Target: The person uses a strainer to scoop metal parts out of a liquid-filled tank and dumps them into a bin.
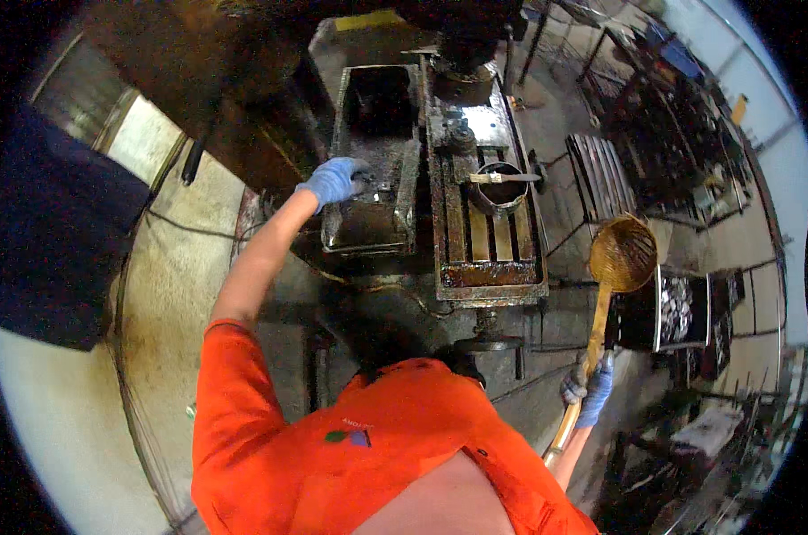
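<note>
My left hand [333,181], in a blue glove with dark, soiled fingertips, reaches over a long oily metal trough [368,234]. Its fingers point right and look slightly apart, with nothing visible between them; the fingertips blend into the dark trough. My right hand [589,392], also gloved, is wrapped round the long handle of a strainer ladle [623,255]. The ladle's round, brownish mesh bowl is raised away from me on the right, beside a dark bin of metal pieces [683,310].
Right of the trough stands a slotted machine table [493,275]. A round pot [500,198] sits on it, with a brush [502,178] laid across its rim. Farther right are a slatted metal rack [600,174] and cluttered shelving. A handwheel [488,344] juts out below the table.
</note>
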A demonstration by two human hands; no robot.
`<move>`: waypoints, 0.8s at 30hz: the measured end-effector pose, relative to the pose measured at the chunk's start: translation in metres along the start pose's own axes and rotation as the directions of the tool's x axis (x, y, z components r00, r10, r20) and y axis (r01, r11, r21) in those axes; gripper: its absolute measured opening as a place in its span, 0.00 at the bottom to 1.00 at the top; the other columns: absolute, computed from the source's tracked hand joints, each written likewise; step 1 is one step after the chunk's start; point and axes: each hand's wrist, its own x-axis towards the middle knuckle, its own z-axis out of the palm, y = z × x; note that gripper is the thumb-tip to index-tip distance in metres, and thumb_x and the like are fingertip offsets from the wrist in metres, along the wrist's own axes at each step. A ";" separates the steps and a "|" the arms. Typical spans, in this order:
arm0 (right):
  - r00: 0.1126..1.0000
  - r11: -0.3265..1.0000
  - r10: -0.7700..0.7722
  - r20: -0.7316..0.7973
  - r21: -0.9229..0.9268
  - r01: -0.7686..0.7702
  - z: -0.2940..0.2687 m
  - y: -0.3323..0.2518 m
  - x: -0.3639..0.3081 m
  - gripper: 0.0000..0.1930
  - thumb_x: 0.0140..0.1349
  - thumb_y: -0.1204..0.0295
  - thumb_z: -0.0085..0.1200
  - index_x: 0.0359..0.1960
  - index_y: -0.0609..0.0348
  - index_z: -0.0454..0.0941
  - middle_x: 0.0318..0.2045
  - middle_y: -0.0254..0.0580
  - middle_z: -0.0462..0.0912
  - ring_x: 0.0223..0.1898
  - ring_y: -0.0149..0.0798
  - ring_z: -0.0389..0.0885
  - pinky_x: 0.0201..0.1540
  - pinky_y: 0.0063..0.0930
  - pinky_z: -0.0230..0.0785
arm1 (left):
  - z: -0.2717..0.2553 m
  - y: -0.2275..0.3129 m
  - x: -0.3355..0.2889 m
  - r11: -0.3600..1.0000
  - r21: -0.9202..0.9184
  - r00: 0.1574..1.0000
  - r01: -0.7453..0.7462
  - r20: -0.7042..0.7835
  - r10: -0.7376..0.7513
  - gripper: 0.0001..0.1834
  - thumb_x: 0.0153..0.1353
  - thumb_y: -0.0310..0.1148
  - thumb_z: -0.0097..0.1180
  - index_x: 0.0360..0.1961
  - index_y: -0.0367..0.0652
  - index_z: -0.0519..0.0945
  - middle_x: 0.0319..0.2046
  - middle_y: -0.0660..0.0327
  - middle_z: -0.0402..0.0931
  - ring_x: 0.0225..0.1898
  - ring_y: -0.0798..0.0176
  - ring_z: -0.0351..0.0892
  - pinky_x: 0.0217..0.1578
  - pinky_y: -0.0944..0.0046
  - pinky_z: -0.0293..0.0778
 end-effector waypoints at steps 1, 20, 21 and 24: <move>1.000 0.999 -0.016 0.022 0.036 0.015 0.009 0.012 -0.006 0.29 0.59 0.44 0.36 0.43 0.61 0.71 0.09 0.33 0.65 0.06 0.27 0.60 0.08 0.23 0.56 | 0.006 -0.009 0.019 1.000 0.029 0.998 -0.009 0.065 0.007 0.23 0.48 0.35 0.53 0.48 0.47 0.73 0.45 0.51 0.72 0.46 0.49 0.71 0.47 0.57 0.67; 0.915 0.966 0.229 -0.331 0.193 -0.172 0.109 0.109 -0.008 0.27 0.53 0.43 0.44 0.32 0.59 0.70 0.07 0.34 0.64 0.03 0.27 0.55 0.05 0.21 0.51 | 0.134 -0.052 0.155 0.807 0.437 0.660 -0.397 0.747 -0.079 0.31 0.40 0.32 0.58 0.51 0.46 0.70 0.51 0.53 0.68 0.49 0.53 0.72 0.44 0.55 0.72; 0.909 0.972 0.214 -0.359 0.167 -0.163 0.116 0.113 -0.002 0.27 0.53 0.43 0.44 0.32 0.59 0.70 0.07 0.34 0.64 0.03 0.27 0.55 0.05 0.21 0.51 | 0.155 -0.069 0.158 0.786 0.451 0.638 -0.423 0.764 -0.095 0.28 0.42 0.34 0.56 0.50 0.42 0.71 0.51 0.55 0.69 0.48 0.54 0.73 0.41 0.57 0.73; 0.860 0.994 0.105 -0.499 0.030 -0.103 0.106 0.139 -0.003 0.27 0.53 0.43 0.44 0.31 0.59 0.69 0.07 0.35 0.64 0.03 0.29 0.55 0.05 0.23 0.50 | 0.191 -0.092 0.161 0.604 0.392 0.543 -0.694 0.836 0.081 0.23 0.47 0.35 0.53 0.47 0.40 0.73 0.49 0.56 0.71 0.46 0.56 0.74 0.40 0.59 0.73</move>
